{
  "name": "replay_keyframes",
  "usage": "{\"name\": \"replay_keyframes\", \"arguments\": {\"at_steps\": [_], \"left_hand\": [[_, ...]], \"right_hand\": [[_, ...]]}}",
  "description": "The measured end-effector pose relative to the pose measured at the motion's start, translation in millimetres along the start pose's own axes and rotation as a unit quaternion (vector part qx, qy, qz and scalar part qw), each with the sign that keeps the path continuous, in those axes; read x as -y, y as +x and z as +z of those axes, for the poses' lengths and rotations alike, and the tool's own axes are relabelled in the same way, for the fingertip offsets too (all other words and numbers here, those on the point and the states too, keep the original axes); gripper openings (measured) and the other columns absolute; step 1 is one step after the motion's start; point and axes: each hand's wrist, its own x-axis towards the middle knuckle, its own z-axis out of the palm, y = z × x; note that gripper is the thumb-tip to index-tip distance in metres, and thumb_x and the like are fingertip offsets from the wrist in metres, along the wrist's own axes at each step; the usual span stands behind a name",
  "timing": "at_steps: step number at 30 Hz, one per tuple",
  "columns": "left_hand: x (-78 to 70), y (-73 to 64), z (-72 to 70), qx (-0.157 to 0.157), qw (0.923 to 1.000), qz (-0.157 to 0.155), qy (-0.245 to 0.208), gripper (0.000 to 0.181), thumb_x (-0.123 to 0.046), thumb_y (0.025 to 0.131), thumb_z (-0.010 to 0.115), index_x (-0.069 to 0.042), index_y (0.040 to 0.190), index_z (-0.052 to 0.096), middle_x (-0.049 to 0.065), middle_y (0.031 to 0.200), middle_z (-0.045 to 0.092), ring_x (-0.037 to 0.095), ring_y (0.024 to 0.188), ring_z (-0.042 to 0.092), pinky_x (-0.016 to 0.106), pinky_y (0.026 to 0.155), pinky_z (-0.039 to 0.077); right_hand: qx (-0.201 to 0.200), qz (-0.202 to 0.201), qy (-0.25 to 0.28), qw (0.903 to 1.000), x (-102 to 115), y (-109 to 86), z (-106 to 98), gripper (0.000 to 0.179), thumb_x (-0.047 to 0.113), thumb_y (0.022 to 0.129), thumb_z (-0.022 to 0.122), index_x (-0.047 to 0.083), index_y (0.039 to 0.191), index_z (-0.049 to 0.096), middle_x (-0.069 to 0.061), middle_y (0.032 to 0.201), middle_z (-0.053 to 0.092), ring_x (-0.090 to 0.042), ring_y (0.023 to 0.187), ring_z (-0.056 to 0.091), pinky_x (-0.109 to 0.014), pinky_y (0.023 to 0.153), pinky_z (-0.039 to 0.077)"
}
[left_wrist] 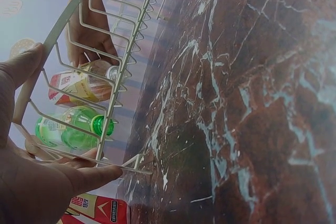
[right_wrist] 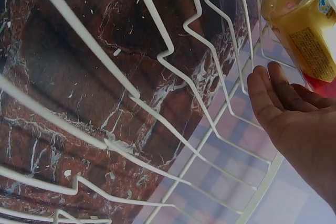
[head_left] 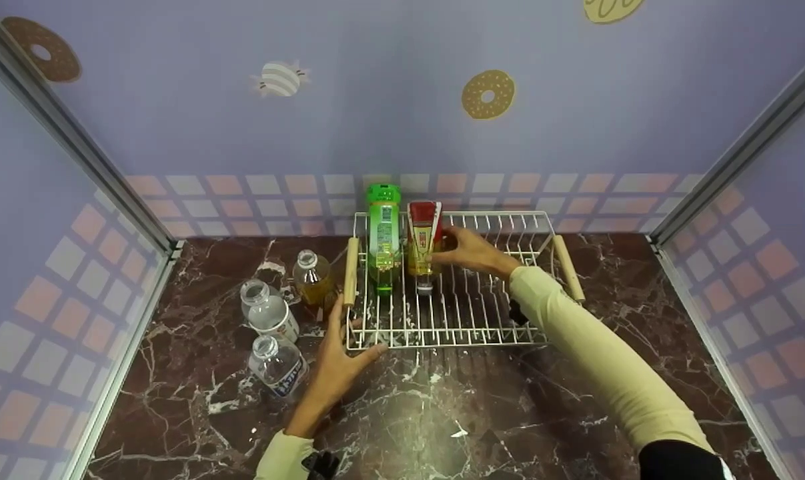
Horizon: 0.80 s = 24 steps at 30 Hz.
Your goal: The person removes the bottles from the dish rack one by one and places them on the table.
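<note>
The right hand (head_left: 472,251), fingers loosely uncurled, is flanking the red-and-yellow plastic bottle (head_left: 421,243) from its right; the left hand (head_left: 337,365) is gripping the white wire rack (head_left: 469,345).

Smooth, white-coated metal is seen in the central rack (head_left: 442,330), wood in its handles (head_left: 352,270). Glossy plastic is shown by the red-and-yellow bottle (head_left: 421,241) and, at left, the clear bottles (head_left: 279,367); polished stone-like finish by the tabletop (head_left: 402,427); matt cloth by the lower-right sleeve (head_left: 595,353).

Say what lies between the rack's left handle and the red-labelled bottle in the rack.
The green bottle lies between the left handle and the red-labelled bottle, as the head view shows.
</note>
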Motion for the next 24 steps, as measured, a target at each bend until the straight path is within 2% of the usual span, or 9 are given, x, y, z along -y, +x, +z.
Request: {"name": "replay_keyframes", "arguments": {"at_steps": [4, 8, 13, 17, 22, 24], "left_hand": [[-0.5, 0.1, -0.2, 0.0, 1.0, -0.002, 0.001, 0.122, -0.021, 0.089, 0.095, -0.015, 0.178, 0.011, 0.03, 0.178, 0.02, 0.05, 0.152, 0.047, 0.07, 0.121, 0.043], [-0.3, 0.4, 0.0, -0.002, 1.0, -0.004, 0.007, 0.123, -0.023, 0.088, 0.095, -0.016, 0.178, 0.011, 0.029, 0.179, 0.019, 0.05, 0.152, 0.046, 0.071, 0.122, 0.04], [1.2, 0.3, 0.7, -0.003, 0.9998, -0.003, 0.019, 0.124, -0.026, 0.087, 0.096, -0.018, 0.178, 0.012, 0.031, 0.174, 0.029, 0.05, 0.151, 0.048, 0.072, 0.119, 0.045], [0.5, -0.3, 0.4, -0.001, 0.9998, -0.002, 0.019, 0.124, -0.026, 0.088, 0.096, -0.018, 0.178, 0.012, 0.032, 0.172, 0.033, 0.051, 0.15, 0.048, 0.071, 0.116, 0.048], [-1.1, -0.6, -0.5, 0.0, 0.9998, -0.007, 0.017, 0.125, -0.03, 0.087, 0.096, -0.019, 0.178, 0.011, 0.031, 0.174, 0.03, 0.049, 0.152, 0.047, 0.071, 0.116, 0.047], [-1.5, -0.6, -1.7, -0.001, 0.9998, -0.011, 0.016, 0.126, -0.03, 0.087, 0.096, -0.019, 0.178, 0.01, 0.03, 0.175, 0.028, 0.048, 0.152, 0.047, 0.071, 0.118, 0.046]], "right_hand": [[0.001, 0.005, 0.004, 1.0, 0.3, 2.0, 2.7, 0.063, 0.026, 0.1, 0.082, 0.0, 0.15, 0.055, -0.018, 0.129, 0.073, -0.034, 0.117, 0.071, -0.05, 0.11, 0.059], [0.002, 0.023, 0.012, 0.9997, 1.9, 2.8, 5.3, 0.068, 0.029, 0.1, 0.083, -0.002, 0.152, 0.052, -0.018, 0.123, 0.074, -0.035, 0.111, 0.072, -0.055, 0.112, 0.057], [0.001, 0.03, 0.02, 0.9994, 1.9, 4.1, 7.9, 0.072, 0.032, 0.1, 0.083, -0.003, 0.152, 0.049, -0.019, 0.116, 0.074, -0.042, 0.108, 0.071, -0.059, 0.112, 0.055], [0.002, 0.025, 0.037, 0.999, 1.7, 4.9, 9.4, 0.065, 0.028, 0.1, 0.083, -0.004, 0.147, 0.052, -0.023, 0.119, 0.073, -0.049, 0.112, 0.069, -0.059, 0.111, 0.056], [-0.015, 0.024, 0.062, 0.9977, 5.1, 3.3, 7.3, 0.066, 0.023, 0.1, 0.082, -0.002, 0.152, 0.051, -0.019, 0.124, 0.069, -0.038, 0.112, 0.069, -0.054, 0.108, 0.059], [-0.026, 0.018, 0.066, 0.9973, 9.0, 2.1, 4.7, 0.062, 0.022, 0.1, 0.082, -0.004, 0.148, 0.053, -0.017, 0.122, 0.067, -0.031, 0.11, 0.067, -0.054, 0.106, 0.06]]}}
